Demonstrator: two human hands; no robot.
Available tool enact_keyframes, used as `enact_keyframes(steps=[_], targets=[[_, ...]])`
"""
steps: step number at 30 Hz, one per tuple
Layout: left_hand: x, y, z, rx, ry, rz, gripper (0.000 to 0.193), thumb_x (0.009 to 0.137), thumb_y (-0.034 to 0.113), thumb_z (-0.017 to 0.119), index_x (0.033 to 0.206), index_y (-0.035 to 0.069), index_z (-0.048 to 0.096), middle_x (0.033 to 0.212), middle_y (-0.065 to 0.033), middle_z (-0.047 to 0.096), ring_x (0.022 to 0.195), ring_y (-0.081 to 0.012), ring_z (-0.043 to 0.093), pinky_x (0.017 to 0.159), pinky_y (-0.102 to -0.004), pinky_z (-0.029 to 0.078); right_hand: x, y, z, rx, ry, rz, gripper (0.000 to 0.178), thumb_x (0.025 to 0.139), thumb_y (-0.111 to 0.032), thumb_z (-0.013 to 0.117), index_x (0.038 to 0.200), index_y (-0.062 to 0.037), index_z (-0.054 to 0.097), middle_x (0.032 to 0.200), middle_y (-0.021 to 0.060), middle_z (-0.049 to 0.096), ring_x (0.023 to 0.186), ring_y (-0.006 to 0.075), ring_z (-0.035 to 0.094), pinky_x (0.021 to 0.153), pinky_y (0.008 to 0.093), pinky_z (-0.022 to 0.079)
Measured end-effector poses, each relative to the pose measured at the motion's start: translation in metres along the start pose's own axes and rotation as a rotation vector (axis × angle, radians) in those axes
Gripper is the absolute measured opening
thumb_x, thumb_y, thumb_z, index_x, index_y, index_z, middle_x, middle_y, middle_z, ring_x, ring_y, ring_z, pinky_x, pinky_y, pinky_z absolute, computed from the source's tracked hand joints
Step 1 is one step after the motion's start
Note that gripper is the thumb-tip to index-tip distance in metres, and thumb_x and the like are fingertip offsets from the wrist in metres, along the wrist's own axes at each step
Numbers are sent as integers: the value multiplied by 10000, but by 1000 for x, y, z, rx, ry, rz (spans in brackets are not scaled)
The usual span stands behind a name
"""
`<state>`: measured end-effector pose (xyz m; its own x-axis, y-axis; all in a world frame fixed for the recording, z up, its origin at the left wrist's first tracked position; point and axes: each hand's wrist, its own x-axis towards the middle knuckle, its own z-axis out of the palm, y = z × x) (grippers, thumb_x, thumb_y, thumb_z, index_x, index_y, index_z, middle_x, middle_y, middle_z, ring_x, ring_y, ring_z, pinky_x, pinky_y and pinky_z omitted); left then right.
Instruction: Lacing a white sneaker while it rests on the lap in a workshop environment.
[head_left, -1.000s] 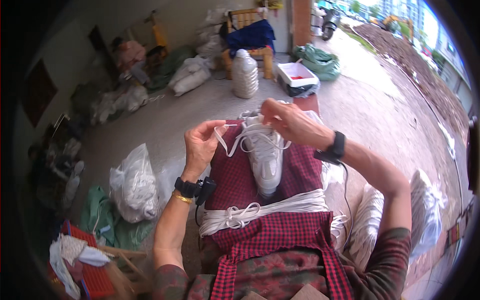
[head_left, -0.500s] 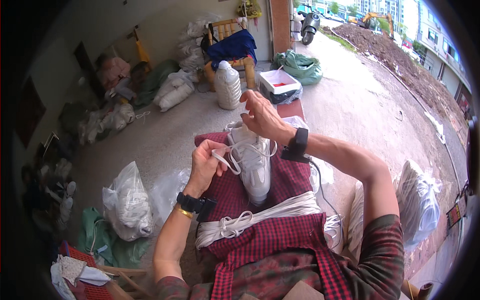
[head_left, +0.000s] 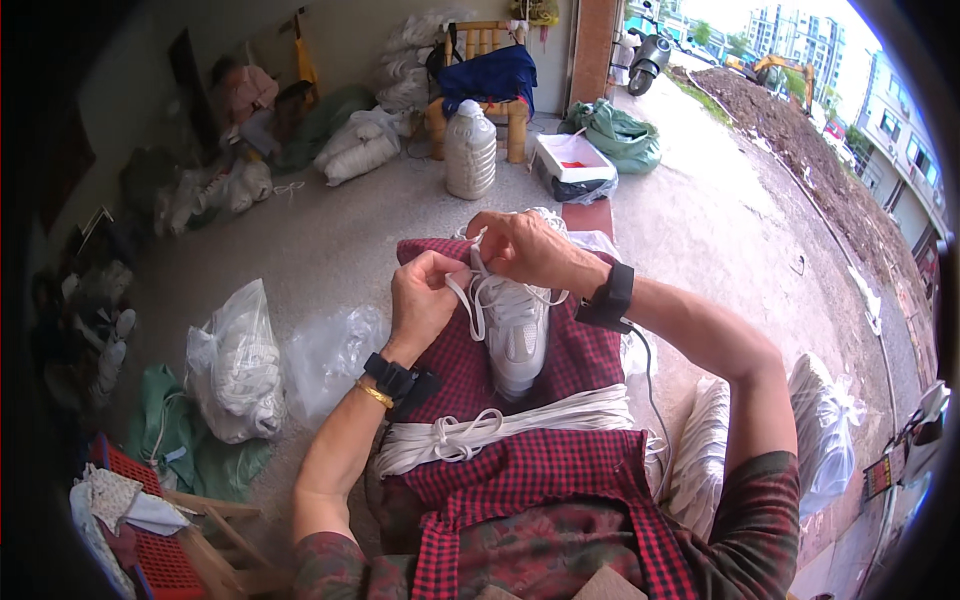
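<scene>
A white lace-up sneaker (head_left: 518, 345) rests on my lap, its toe toward me, on a red and black checked apron (head_left: 430, 350). My left hand (head_left: 422, 298) is closed in a pinch on a loose length of white shoelace (head_left: 476, 318) at the left of the shoe. Above the shoe's collar and tongue my right hand (head_left: 530, 250) is bent over with fingertips pinched together, a bit of white lace showing at them. The two hands are close together, and the right one hides part of the shoe's opening. Across my lap lies a bundle of white shoelaces (head_left: 540, 418).
Bagged shoes (head_left: 245, 375) stand on the floor at left, beside clear plastic (head_left: 335, 350). More wrapped shoes (head_left: 825, 420) are at right. Ahead are a large plastic bottle (head_left: 470, 155), a white box (head_left: 570, 160) and a bamboo chair (head_left: 515, 130). Another person (head_left: 248, 100) sits far left.
My right hand has come down and left from raised, spread fingers to a pinch by the shoe's top. My left hand has moved up and right with the lace. The view has shifted slightly.
</scene>
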<state>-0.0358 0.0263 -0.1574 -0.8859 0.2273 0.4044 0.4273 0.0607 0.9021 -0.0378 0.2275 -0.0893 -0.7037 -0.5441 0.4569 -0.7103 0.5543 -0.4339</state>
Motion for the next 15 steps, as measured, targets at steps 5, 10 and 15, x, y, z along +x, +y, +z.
enact_keyframes(steps=[5, 10, 15], targets=[[-2, 0, 1, 69, 73, 18, 64, 866, 33, 683, 862, 8, 624, 773, -23, 669, 710, -74, 628, 671, -232, 530, 2, -2, -2, -21, -10, 65, 366, 698, -5, 677, 1062, -15, 632, 757, 101, 715, 691, 225, 703, 641, 334, 548], [-4, -3, 2, -53, 93, 101, 82, 829, 25, 684, 779, 18, 620, 707, -2, 654, 659, -48, 606, 584, -223, 479, 3, 0, 1, 1, 9, 51, 364, 724, -28, 692, 1086, -24, 650, 738, 75, 712, 666, 181, 689, 628, 317, 537], [-4, -3, 3, -66, 59, 82, 79, 819, 24, 691, 786, 15, 620, 715, -1, 647, 658, -53, 598, 592, -233, 486, 3, 4, -1, 56, -21, 90, 344, 725, -31, 707, 1067, -31, 662, 786, 71, 734, 711, 184, 708, 685, 308, 565]])
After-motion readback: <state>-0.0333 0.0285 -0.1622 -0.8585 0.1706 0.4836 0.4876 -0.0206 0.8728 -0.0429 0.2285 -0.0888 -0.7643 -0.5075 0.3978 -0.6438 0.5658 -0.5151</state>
